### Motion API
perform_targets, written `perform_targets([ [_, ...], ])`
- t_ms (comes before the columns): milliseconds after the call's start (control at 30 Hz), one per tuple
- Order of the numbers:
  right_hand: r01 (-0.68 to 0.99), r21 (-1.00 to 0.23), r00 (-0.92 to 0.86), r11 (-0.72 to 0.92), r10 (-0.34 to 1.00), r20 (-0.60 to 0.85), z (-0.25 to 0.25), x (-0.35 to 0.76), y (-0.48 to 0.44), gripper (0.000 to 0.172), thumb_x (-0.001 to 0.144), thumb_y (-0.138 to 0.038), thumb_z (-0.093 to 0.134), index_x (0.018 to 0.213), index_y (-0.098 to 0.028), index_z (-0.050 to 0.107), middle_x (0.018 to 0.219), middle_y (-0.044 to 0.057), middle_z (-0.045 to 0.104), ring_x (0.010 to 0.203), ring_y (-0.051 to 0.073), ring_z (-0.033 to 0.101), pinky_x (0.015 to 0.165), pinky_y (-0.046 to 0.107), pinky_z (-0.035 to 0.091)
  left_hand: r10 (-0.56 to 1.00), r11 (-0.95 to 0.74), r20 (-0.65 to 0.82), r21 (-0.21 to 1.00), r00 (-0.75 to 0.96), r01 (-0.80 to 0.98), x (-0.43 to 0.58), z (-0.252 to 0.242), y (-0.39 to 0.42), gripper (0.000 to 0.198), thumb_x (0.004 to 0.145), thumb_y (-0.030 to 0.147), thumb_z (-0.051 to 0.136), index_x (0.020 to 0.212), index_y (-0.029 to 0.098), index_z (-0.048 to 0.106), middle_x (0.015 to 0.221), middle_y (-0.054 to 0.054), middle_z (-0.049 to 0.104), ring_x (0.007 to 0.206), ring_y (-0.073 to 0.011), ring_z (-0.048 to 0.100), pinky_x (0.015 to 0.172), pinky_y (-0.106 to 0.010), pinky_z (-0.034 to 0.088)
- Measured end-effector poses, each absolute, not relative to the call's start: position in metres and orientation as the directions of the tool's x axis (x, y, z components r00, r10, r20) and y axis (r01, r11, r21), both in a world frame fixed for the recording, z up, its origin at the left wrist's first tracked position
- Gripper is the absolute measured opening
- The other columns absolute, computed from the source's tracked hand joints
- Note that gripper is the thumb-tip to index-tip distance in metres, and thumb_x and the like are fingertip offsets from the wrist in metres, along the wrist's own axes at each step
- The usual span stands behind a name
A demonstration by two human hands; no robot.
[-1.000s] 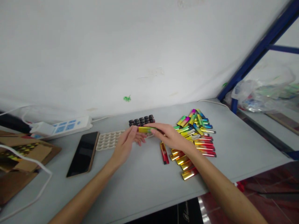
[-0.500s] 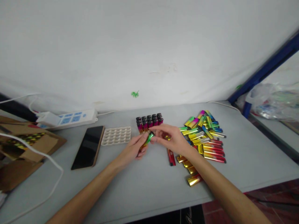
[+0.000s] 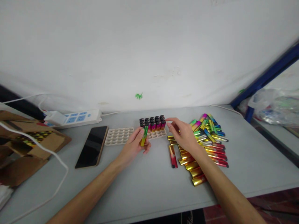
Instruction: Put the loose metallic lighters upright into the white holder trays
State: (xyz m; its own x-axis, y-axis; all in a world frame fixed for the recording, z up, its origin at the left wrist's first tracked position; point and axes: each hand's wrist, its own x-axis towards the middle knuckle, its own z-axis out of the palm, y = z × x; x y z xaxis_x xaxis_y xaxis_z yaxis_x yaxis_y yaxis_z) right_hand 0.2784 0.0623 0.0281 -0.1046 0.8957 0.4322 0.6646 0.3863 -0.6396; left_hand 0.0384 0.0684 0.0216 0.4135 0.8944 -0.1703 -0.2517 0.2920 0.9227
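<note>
My left hand [image 3: 134,146] grips a green-and-yellow lighter [image 3: 144,136] upright, just in front of a cream tray with round holes [image 3: 119,136]. Several black-capped lighters [image 3: 153,122] stand in the tray's right end. My right hand [image 3: 184,134] hovers beside those standing lighters, fingers loosely spread and holding nothing. Under and right of that hand lies a pile of shiny multicoloured lighters [image 3: 205,140]. A single red-and-gold lighter [image 3: 173,156] lies apart on the grey table [image 3: 144,183].
A black phone [image 3: 92,146] lies left of the tray. Behind it is a white power strip [image 3: 74,118] with a white cable [image 3: 56,161] running forward. Open cardboard boxes [image 3: 25,146] sit at far left. A blue frame and plastic bags [image 3: 275,105] stand at right.
The lighter passed from both hands into my left hand alone and now stands upright. My right hand let go and moved back toward the standing lighters. The camera shifted slightly.
</note>
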Motion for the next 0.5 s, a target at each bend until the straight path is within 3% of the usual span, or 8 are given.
perform_targets([
  [100, 0.667, -0.637, -0.111, 0.386, 0.898, 0.427, 0.026, 0.278, 0.063, 0.031, 0.109, -0.04, 0.049, 0.125, -0.021, 0.067, 0.078, 0.002, 0.069, 0.067, 0.018, 0.065, 0.072, 0.029, 0.051, 0.886, 0.339, -0.215, 0.905, 0.41, -0.257, 0.038, 0.027, 0.068, 0.046, 0.089, 0.062, 0.073, 0.099, 0.024, 0.048, 0.076, 0.005, 0.06, 0.047, -0.0071, 0.043, 0.044, -0.018, 0.03],
  [200, 0.669, -0.633, -0.111, 0.388, 0.895, 0.432, 0.025, 0.278, 0.064, 0.032, 0.109, -0.042, 0.049, 0.125, -0.021, 0.067, 0.077, 0.001, 0.069, 0.067, 0.018, 0.064, 0.071, 0.029, 0.051, 0.852, 0.395, -0.253, 0.885, 0.458, -0.247, 0.035, 0.032, 0.068, 0.05, 0.09, 0.07, 0.065, 0.092, 0.022, 0.052, 0.062, 0.009, 0.041, 0.046, -0.0068, 0.028, 0.046, -0.019, 0.025],
  [300, 0.682, -0.619, -0.104, 0.389, 0.89, 0.445, 0.024, 0.279, 0.064, 0.032, 0.109, -0.042, 0.048, 0.124, -0.021, 0.067, 0.076, 0.001, 0.068, 0.065, 0.018, 0.064, 0.068, 0.028, 0.05, 0.827, 0.41, -0.252, 0.882, 0.502, -0.233, 0.032, 0.036, 0.067, 0.061, 0.088, 0.079, 0.056, 0.073, 0.02, 0.049, 0.059, 0.008, 0.028, 0.049, -0.0085, 0.023, 0.047, -0.022, 0.023],
  [500, 0.693, -0.611, -0.097, 0.383, 0.889, 0.447, 0.023, 0.28, 0.064, 0.031, 0.109, -0.041, 0.048, 0.124, -0.021, 0.068, 0.075, 0.001, 0.069, 0.064, 0.018, 0.063, 0.068, 0.028, 0.051, 0.842, 0.34, -0.2, 0.918, 0.502, -0.204, 0.032, 0.036, 0.067, 0.062, 0.089, 0.073, 0.052, 0.056, 0.023, 0.035, 0.051, 0.007, 0.023, 0.047, -0.0092, 0.017, 0.048, -0.026, 0.017],
])
